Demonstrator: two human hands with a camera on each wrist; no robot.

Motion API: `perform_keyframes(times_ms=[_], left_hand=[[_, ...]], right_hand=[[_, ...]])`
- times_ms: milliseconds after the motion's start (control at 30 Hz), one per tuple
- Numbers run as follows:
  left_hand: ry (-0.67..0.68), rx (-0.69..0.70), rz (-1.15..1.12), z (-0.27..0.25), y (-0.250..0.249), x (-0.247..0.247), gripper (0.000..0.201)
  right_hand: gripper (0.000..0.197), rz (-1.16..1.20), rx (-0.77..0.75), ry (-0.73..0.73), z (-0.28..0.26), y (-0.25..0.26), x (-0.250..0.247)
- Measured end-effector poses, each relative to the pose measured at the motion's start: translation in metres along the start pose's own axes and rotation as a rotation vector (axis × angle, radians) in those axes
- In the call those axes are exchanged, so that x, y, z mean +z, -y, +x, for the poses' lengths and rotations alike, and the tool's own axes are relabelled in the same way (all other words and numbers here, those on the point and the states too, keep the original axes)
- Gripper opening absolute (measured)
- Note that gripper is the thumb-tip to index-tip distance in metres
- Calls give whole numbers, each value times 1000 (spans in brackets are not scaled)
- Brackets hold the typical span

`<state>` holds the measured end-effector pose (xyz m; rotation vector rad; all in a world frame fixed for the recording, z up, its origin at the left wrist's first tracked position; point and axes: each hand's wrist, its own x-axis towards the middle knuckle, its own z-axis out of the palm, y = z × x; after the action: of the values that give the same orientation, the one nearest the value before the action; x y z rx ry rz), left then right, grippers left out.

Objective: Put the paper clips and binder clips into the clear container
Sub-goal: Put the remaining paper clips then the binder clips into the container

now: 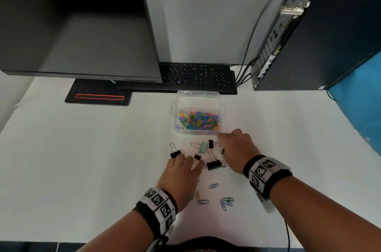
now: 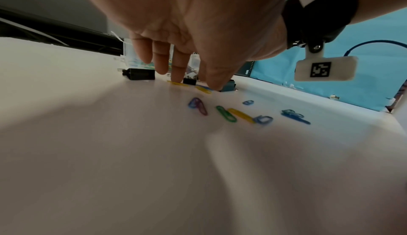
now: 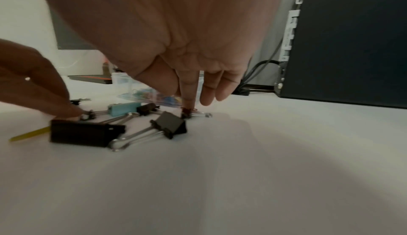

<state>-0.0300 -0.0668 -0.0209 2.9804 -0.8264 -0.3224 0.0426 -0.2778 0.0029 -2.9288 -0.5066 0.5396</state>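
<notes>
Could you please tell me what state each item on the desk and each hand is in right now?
clear container: open, holding a heap of coloured paper clips.
binder clips: loose on the desk, outside the container.
stray paper clips: loose on the desk near the person.
monitor: screen dark.
left hand: fingertips down among the clips.
right hand: a fingertip touching a small binder clip.

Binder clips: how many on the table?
7: large clip, medium clip, small clip under right hand, mint clip, black clip beside it, tiny clip at left hand, far clip beyond. Others may hide.
</notes>
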Motion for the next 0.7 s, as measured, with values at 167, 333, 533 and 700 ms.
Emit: perform_keyframes(times_ms=[167,333,533,700], left_hand=[[-3,-8,33,9,-3,-5,46],[45,25,0,-16,11,-1,46],[69,94,-19,-42,16,4,45],[68,201,-179,-46,13,-1,35]], right_hand=[[27,154,255,40,-8,-23,-24],[48,148,336,126,-43,-41,-17],[67,64,130,150,-108,1,41],[66,121,-85,48,-118,32,55]])
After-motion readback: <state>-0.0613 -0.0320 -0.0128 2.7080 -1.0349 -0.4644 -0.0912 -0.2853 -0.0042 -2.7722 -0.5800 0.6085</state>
